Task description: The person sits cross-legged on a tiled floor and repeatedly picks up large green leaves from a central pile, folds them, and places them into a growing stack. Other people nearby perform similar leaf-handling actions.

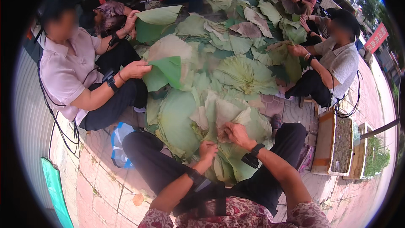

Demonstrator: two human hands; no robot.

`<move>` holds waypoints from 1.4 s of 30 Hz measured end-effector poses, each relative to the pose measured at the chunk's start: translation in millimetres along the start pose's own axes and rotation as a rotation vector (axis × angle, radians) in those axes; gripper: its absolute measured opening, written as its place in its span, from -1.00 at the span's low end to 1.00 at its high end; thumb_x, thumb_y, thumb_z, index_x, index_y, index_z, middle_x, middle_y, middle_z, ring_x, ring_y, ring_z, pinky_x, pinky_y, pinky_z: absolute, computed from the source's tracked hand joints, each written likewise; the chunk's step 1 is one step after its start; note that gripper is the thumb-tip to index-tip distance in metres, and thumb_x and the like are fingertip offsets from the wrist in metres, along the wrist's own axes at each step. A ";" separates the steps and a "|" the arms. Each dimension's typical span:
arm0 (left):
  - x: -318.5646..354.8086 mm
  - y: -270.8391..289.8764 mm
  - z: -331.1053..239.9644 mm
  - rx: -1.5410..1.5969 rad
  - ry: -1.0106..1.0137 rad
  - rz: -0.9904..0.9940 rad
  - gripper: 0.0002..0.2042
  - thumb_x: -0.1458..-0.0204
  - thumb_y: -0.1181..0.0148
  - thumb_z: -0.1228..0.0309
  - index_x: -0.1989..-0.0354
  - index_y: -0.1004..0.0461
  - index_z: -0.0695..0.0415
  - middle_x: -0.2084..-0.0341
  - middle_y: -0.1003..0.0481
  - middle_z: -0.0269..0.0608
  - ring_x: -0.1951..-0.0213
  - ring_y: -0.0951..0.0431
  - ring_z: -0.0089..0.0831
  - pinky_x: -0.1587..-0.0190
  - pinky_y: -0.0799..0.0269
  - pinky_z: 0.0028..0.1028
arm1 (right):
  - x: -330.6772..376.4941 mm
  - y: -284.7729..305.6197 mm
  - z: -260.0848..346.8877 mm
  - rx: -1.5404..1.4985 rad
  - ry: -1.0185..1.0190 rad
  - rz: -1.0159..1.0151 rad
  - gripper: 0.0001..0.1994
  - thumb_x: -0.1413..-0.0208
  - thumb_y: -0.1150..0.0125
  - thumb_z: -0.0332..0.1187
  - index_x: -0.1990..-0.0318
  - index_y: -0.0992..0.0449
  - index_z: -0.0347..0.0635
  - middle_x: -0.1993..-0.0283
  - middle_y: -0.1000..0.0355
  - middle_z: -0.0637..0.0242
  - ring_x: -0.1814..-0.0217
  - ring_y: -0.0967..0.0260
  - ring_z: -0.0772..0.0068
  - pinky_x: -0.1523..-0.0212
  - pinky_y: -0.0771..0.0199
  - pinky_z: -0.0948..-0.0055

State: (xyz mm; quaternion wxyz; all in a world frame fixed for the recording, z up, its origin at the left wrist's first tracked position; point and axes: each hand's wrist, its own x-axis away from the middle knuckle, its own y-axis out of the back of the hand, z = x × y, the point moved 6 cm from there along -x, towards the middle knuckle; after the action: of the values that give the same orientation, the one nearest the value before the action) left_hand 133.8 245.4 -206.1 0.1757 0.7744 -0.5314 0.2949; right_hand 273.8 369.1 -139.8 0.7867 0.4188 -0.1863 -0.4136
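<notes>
A broad pile of large lotus leaves (242,74), green to brownish, spreads over the ground before my knees. Between my legs, both hands are on one pale, partly withered lotus leaf (222,112) whose folded edges stand up. My left hand (208,151) pinches its lower edge with the fingers pressed together. A little higher and to the right, my right hand (237,135) has its fingers curled on the brownish part of the same leaf. Beneath my hands more green leaves (236,160) hang down. Dark bands with small devices circle both my wrists.
On the left a person (69,67) holds up a folded green leaf (164,71). Another person (335,55) handles leaves at the right; several more sit at the back. A blue-white plastic bag (121,145) lies by my left knee, planter boxes (333,143) at the right.
</notes>
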 end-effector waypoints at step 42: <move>26.8 33.8 -177.2 -0.553 -0.569 0.287 -0.79 -0.15 -0.14 0.39 0.18 -0.48 0.29 0.33 -0.57 -0.01 0.23 -0.60 -0.22 0.13 -0.47 -0.32 | -159.2 222.5 -90.5 -0.518 -0.108 -0.368 -0.92 -0.17 -0.09 -0.50 0.27 -0.52 -0.26 0.40 -0.39 0.59 0.37 -0.21 0.75 0.33 -0.27 0.62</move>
State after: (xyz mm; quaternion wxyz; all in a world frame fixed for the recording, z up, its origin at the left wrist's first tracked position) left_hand 61.6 317.2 -54.8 0.1802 0.6668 -0.7204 -0.0631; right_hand 348.1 611.5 -3.0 0.7681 0.2086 -0.0377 -0.6042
